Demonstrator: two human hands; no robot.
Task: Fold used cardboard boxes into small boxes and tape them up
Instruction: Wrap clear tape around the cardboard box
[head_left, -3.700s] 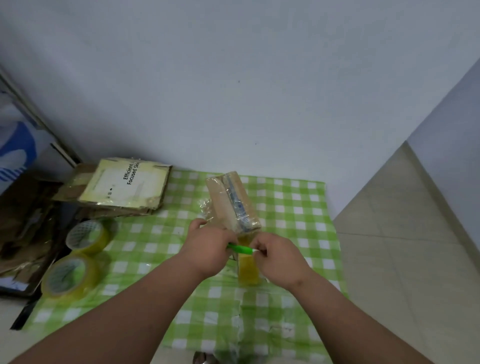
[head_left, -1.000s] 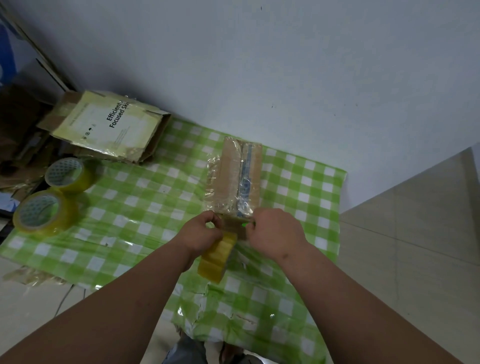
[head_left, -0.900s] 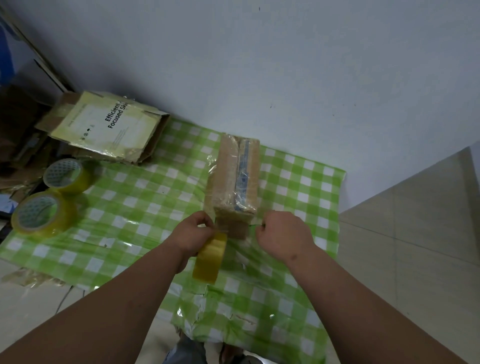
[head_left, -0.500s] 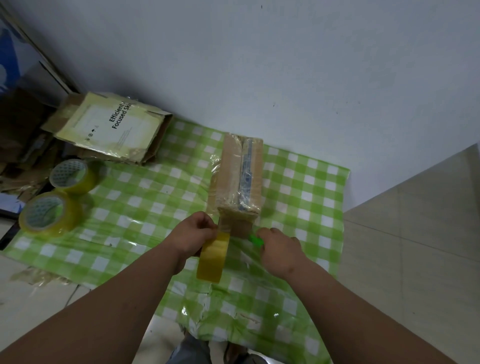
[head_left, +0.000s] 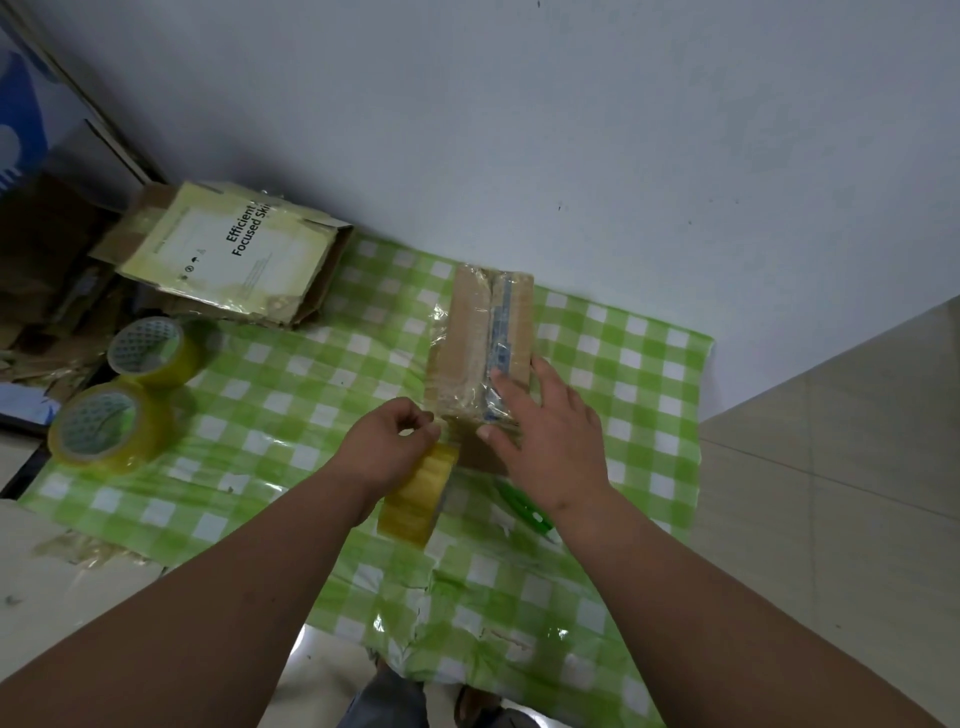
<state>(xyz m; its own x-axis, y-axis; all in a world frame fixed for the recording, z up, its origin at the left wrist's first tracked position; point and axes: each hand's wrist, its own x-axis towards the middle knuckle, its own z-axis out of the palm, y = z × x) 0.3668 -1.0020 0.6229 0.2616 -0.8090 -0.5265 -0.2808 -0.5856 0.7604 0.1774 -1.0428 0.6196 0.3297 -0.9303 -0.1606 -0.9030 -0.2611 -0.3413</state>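
The small cardboard box (head_left: 480, 353) lies on the green checked cloth (head_left: 291, 395), its near end under your right hand (head_left: 545, 436) and just beyond your left hand (head_left: 387, 447). Half a second ago your right hand was curled around the green cutter (head_left: 522, 506); now the cutter lies on the cloth just under that wrist, and the hand has moved up onto the box, fingers spread flat across the taped top. That suggests the cut is made and you are pressing the fresh strip down, so this box looks close to done.

Your left hand is curled around the yellow tape roll (head_left: 418, 493), which hangs just below it on your side; the thumb and forefinger pinch near the box's near corner, though whether they hold a loose tape end is not clear.

Well off to the left of your left hand sit two spare tape rolls (head_left: 119, 389), and beyond them a flattened carton (head_left: 234, 254) whose pale face reads "Efficient" and "Focused Ski", the remainder cut off. The blue print along the box's top is too blurred to read.
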